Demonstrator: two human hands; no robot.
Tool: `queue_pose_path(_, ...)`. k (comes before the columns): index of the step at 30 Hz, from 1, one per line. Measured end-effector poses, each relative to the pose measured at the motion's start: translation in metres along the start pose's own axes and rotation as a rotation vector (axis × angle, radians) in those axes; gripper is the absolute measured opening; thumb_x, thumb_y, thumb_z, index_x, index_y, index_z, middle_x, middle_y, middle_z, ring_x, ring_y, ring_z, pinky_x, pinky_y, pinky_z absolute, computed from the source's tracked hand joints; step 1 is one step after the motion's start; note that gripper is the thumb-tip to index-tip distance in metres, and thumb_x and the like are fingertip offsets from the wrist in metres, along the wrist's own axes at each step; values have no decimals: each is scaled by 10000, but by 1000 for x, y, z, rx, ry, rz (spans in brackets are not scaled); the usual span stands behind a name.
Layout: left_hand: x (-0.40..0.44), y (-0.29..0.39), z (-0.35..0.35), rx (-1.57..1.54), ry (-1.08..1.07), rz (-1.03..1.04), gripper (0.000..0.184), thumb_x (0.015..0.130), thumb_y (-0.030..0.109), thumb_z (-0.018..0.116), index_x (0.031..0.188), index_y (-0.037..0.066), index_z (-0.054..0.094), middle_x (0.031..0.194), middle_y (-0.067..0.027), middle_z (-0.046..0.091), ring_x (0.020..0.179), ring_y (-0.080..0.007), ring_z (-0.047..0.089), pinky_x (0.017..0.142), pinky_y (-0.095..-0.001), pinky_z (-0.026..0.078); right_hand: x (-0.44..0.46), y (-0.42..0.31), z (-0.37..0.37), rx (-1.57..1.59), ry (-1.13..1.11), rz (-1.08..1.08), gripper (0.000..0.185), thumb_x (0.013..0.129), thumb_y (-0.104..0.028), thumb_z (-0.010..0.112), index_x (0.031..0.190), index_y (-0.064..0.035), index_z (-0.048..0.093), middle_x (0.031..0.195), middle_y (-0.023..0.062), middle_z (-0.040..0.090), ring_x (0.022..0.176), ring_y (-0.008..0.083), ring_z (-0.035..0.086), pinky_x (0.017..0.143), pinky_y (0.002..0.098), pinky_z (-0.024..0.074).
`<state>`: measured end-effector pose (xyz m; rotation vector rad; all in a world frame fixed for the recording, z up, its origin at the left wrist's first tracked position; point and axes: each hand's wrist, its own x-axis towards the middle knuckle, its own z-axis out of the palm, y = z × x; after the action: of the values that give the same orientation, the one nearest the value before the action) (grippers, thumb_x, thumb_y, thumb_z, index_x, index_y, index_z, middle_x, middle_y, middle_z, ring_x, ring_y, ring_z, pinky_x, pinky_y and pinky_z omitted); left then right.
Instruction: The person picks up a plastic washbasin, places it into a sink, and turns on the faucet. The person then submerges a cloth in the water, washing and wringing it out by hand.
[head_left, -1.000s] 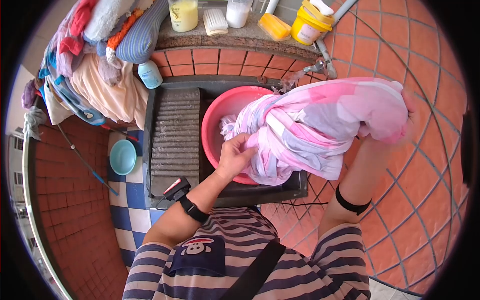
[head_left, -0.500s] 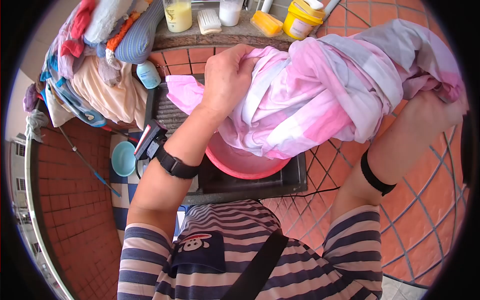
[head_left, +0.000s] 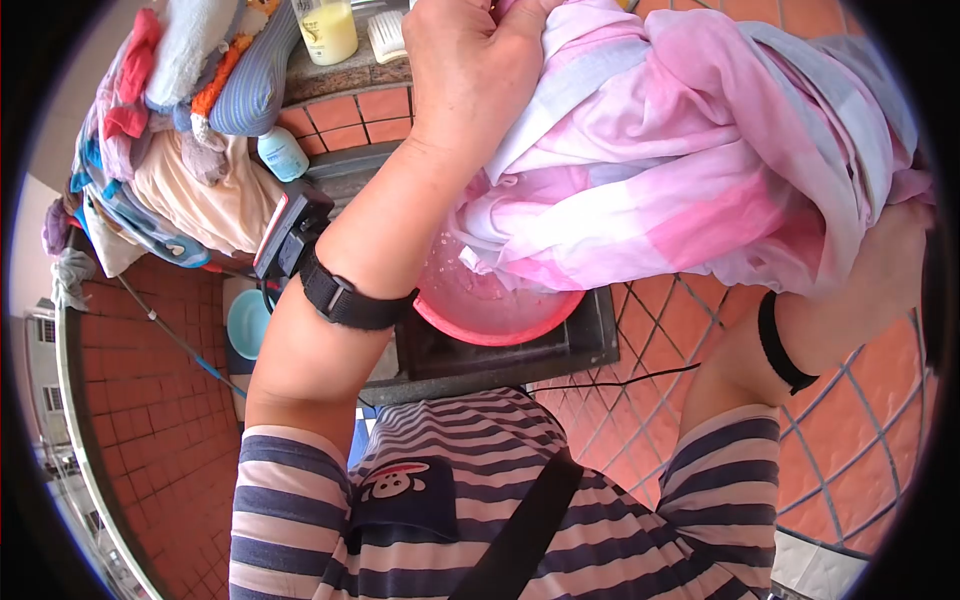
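A large pink, white and grey checked cloth (head_left: 640, 170) is bunched up between my arms, above a red basin (head_left: 500, 325). My left hand (head_left: 475, 65) is closed on its left end, at the top of the view. Folds of the cloth lie over my right forearm (head_left: 860, 255) at the far right. My right hand's fingers are hidden there behind the fabric and the dark edge of the view. One loose corner hangs down into the basin, which has wet, bubbly patches inside.
The basin stands in a dark stone sink (head_left: 590, 350). Behind it, a ledge holds a yellow liquid container (head_left: 328, 30) and a white brush (head_left: 387, 37). A blue bottle (head_left: 283, 155) and piled laundry (head_left: 200, 190) are at left. A light-blue basin (head_left: 248, 323) sits low down.
My left hand has moved up and away, lifting its end of the cloth. The bundle has shifted right and spread over my right forearm, showing more of the red basin's inside.
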<state>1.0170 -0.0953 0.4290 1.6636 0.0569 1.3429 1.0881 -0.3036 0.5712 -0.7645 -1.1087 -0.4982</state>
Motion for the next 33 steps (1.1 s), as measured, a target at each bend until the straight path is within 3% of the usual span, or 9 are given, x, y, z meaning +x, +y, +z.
queue_pose_path(4, -6, -19, 1, 14, 15, 63, 130, 825, -19, 580, 925, -44, 660, 712, -70, 646, 674, -103, 574, 641, -249, 466, 12, 1, -25, 31, 31, 48, 263, 743, -119, 483, 509, -133, 363, 461, -8, 304, 295, 82, 195, 294, 201, 152)
queue_pose_path(6, -21, -45, 0, 175, 12, -27, 143, 836, 79, 668, 949, -7, 683, 728, -82, 675, 667, -87, 572, 653, -242, 473, -3, 12, -105, -46, 65, 307, 225, 787, -80, 521, 885, 114, 578, 855, 200, 614, 662, 267, 599, 564, 347, 497)
queue_pose_path(7, -34, -49, -4, 289, -7, -97, 145, 835, 87, 671, 956, 7, 685, 733, -80, 673, 669, -90, 572, 660, -247, 470, -43, 23, -31, -156, 488, 177, 191, 796, -106, 538, 846, 76, 567, 828, 189, 618, 601, 266, 580, 471, 352, 452)
queue_pose_path(11, -127, -114, -21, 402, -57, -410, 107, 804, 72, 616, 890, 31, 666, 806, -187, 662, 749, -348, 653, 682, -376, 501, -160, 79, -77, -189, 562, 565, 64, 771, -58, 557, 733, -38, 510, 778, 101, 580, 760, 219, 596, 721, 344, 503)
queue_pose_path(14, -233, -166, -52, 603, -188, -657, 158, 785, 130, 656, 898, 21, 637, 808, -193, 664, 773, -369, 644, 699, -442, 494, -284, 106, -107, -285, 610, 936, 202, 721, 31, 571, 616, -81, 440, 623, 5, 503, 597, 116, 496, 601, 248, 419)
queue_pose_path(22, -323, -180, -78, 678, -540, -793, 253, 793, 188, 649, 984, 38, 576, 987, -222, 635, 865, -402, 632, 757, -450, 503, -426, 91, -137, -1307, -396, 1519, 347, 695, -269, 729, 843, 13, 592, 749, 137, 629, 751, 280, 622, 744, 385, 475)
queue_pose_path(24, -316, -182, -76, 682, -606, -775, 325, 791, 242, 663, 1019, 32, 568, 1054, -241, 614, 892, -414, 625, 773, -449, 503, -430, 93, -137, -1594, -590, 876, 751, 722, -440, 734, 1200, 88, 500, 1098, 292, 601, 1045, 388, 595, 935, 415, 441)
queue_pose_path(30, -297, -203, -62, 551, -577, -1300, 1146, 610, 793, 642, 1245, -142, 451, 1193, -333, 551, 1138, -407, 558, 963, -446, 434, -423, 133, -128, -1038, -478, 1731, 1144, 719, -595, 706, 1401, 169, 196, 1434, 365, 279, 1380, 384, 288, 1116, 379, 269)
queue_pose_path(33, -281, -214, -64, 418, -731, -1426, 1254, 643, 879, 497, 1285, -194, 398, 1210, -343, 542, 1184, -391, 533, 1004, -439, 402, -406, 127, -113, -727, -492, 1836, 811, 756, -460, 716, 1235, 146, 467, 1195, 265, 557, 1105, 317, 565, 934, 351, 439)
